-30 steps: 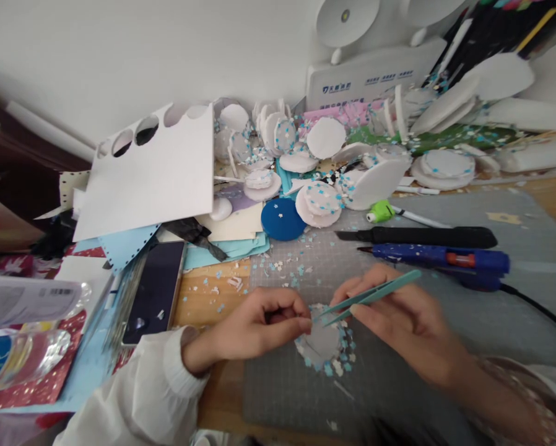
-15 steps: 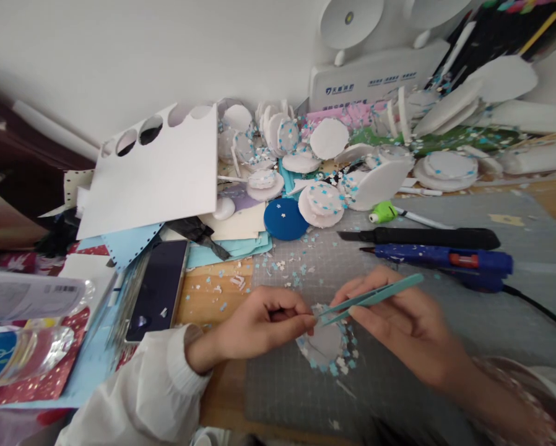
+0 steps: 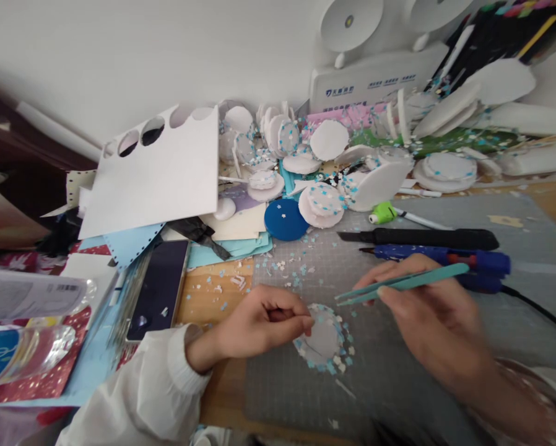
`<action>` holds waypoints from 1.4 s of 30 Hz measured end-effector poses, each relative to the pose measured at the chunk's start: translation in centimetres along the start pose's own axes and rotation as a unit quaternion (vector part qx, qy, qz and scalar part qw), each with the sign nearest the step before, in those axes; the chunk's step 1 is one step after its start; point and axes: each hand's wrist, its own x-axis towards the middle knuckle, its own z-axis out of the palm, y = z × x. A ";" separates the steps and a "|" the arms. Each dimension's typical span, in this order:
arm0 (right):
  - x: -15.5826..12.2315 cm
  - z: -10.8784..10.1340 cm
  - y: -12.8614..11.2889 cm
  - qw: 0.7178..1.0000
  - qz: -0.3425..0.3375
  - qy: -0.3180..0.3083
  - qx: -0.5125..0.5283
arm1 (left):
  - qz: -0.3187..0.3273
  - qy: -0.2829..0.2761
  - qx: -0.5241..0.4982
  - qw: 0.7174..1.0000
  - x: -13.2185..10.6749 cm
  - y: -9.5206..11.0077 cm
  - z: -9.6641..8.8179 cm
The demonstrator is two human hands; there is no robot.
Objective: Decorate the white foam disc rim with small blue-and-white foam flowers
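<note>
My left hand pinches the left rim of a round translucent disc edged with small pale-blue and white flower pieces. The fingertips cover that part of the rim. The disc is low over the grey cutting mat; whether it touches the mat I cannot tell. To the right, my right hand is closed round teal tweezers. Their tips point left, above the disc and apart from it, slightly parted. Nothing can be made out between them.
Behind the hands lie a blue round lid, a black cutter, a blue glue gun and a green-capped tube. White foam discs crowd the back. A phone and a white board with holes are left.
My right hand has drawn the tweezers to the right and slightly up, away from the disc and my left fingertips. The left hand and disc have shifted slightly left.
</note>
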 end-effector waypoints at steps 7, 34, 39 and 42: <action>0.3 -0.5 0.0 0.992 0.057 -0.087 0.065 | 0.017 -0.032 0.027 0.999 0.1 0.1 -0.4; -0.3 0.5 0.2 0.961 0.131 -0.232 0.070 | 0.026 0.108 0.083 0.990 0.3 0.0 1.0; -0.3 0.2 0.1 0.970 0.087 -0.220 0.064 | 0.041 0.087 0.082 0.992 0.2 0.3 0.8; -0.2 0.1 0.1 0.972 0.079 -0.213 0.056 | 0.034 0.066 0.076 0.994 0.2 0.3 0.6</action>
